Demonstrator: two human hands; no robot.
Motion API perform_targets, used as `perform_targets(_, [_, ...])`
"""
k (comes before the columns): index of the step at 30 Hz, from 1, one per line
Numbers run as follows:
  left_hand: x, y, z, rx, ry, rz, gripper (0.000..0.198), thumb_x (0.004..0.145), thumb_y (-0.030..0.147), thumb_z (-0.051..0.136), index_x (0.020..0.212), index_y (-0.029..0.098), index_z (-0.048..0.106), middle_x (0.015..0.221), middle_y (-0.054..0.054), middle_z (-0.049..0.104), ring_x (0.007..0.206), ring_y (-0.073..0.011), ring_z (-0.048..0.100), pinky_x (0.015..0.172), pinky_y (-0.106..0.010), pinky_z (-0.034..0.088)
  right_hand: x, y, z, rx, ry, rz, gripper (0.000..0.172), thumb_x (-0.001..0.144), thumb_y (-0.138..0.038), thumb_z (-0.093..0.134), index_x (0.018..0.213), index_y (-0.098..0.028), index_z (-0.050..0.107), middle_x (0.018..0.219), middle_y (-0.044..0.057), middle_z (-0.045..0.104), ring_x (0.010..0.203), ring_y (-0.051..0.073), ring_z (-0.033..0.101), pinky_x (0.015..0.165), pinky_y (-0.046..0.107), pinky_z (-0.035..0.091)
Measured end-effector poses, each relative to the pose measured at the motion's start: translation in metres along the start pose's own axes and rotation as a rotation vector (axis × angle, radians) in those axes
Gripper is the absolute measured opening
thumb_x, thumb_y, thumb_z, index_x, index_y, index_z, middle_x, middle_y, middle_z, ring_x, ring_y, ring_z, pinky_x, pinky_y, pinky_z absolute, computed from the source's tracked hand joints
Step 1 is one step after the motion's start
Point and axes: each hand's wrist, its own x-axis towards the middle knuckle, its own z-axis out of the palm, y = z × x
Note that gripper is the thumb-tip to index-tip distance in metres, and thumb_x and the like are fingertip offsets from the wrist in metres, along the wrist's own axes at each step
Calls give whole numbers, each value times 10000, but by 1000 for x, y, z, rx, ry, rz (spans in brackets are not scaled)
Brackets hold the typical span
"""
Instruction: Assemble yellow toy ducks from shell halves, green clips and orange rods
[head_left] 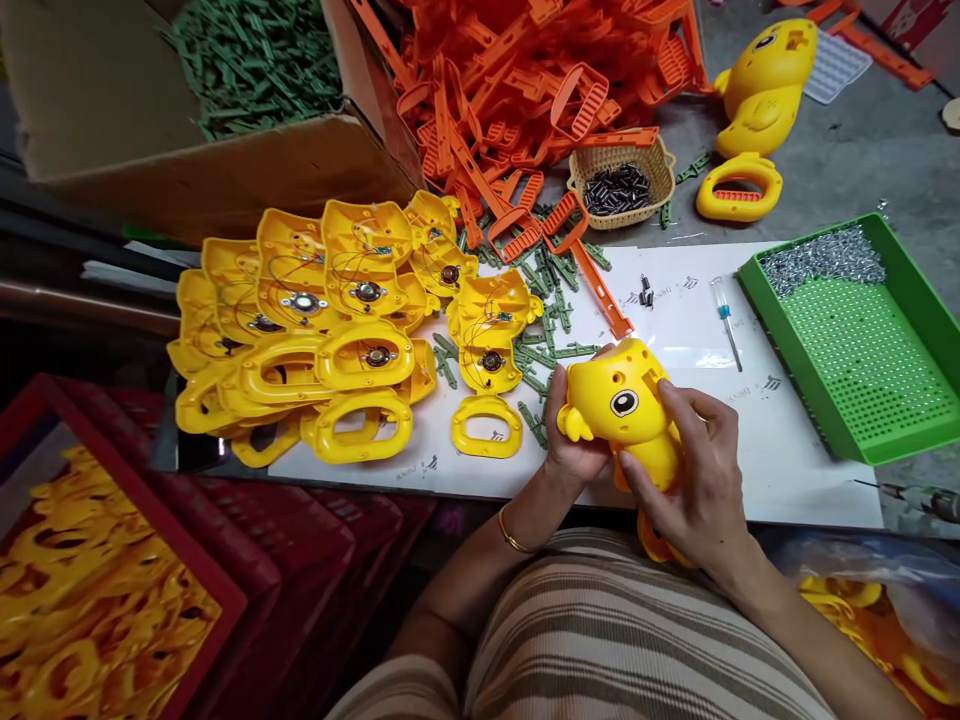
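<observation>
A yellow plastic duck toy (626,385) with a printed eye is held between both hands, close to my body over the table's front edge. My left hand (574,440) grips its left side, fingers partly hidden behind it. Around the right side of the body wraps my right hand (701,470), with the thumb on the front and the fingers near the beak slot. Just beyond the toy lies an orange toothed lever (600,285). Green plastic pieces (551,300) are scattered to the left of it. A loose yellow ring handle (487,428) rests left of my left hand.
Yellow half shells with speakers and wires (367,290) are stacked at left. Behind are a cardboard box (225,160), orange levers (517,90) and a basket of springs (664,160). A green screw tray (847,420), screwdriver (726,325) and finished-looking duck (765,90) are at right.
</observation>
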Motion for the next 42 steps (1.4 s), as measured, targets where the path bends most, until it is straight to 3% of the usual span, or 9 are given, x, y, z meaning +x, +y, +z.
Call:
perform_targets(10, [0, -2, -9, 1, -77, 11, 638, 850, 611, 456, 1363, 250, 573, 1230, -69, 707, 1282, -304, 567, 1085, -465, 436, 0, -2, 5, -30, -39, -11, 730, 849, -348, 666, 1507, -293, 355, 1301, 144, 434, 1180, 314, 493, 909, 497, 518])
perform_targets(16, [1, 3, -12, 26, 67, 27, 648, 872, 649, 414, 1324, 230, 614, 1114, -75, 754, 1183, -306, 639, 1054, -453, 461, -1, -4, 1, 0, 17, -5, 748, 844, -331, 675, 1513, -293, 341, 1309, 149, 427, 1202, 318, 478, 909, 485, 513])
perform_targets(22, [3, 4, -11, 37, -11, 0, 642, 859, 667, 385, 1301, 270, 629, 1114, -58, 750, 1193, -313, 628, 1039, -465, 482, 1, -3, 5, -23, -19, -9, 735, 856, -356, 660, 1511, -286, 335, 1302, 150, 430, 1181, 316, 491, 909, 502, 520])
perform_targets(33, [11, -6, -24, 61, 53, 41, 752, 778, 787, 336, 1223, 260, 636, 1242, -56, 684, 1266, -318, 558, 1038, -447, 477, -1, -10, 12, -19, -88, 4, 707, 906, -359, 581, 1538, -269, 275, 1339, 164, 418, 1162, 326, 464, 908, 520, 505])
perform_targets(37, [11, -6, -22, 135, 104, 28, 807, 727, 851, 320, 1227, 296, 628, 1240, -47, 685, 1279, -335, 544, 1011, -449, 498, 1, -12, 13, -44, -68, 7, 658, 911, -382, 576, 1510, -268, 327, 1325, 165, 430, 1147, 330, 477, 859, 493, 514])
perform_targets(42, [7, -4, -16, 170, 70, 28, 794, 760, 831, 267, 1224, 302, 634, 1252, -42, 677, 1283, -334, 544, 980, -445, 515, 2, -12, 14, -61, -63, 4, 616, 916, -406, 566, 1482, -265, 369, 1305, 164, 443, 1113, 326, 492, 830, 483, 512])
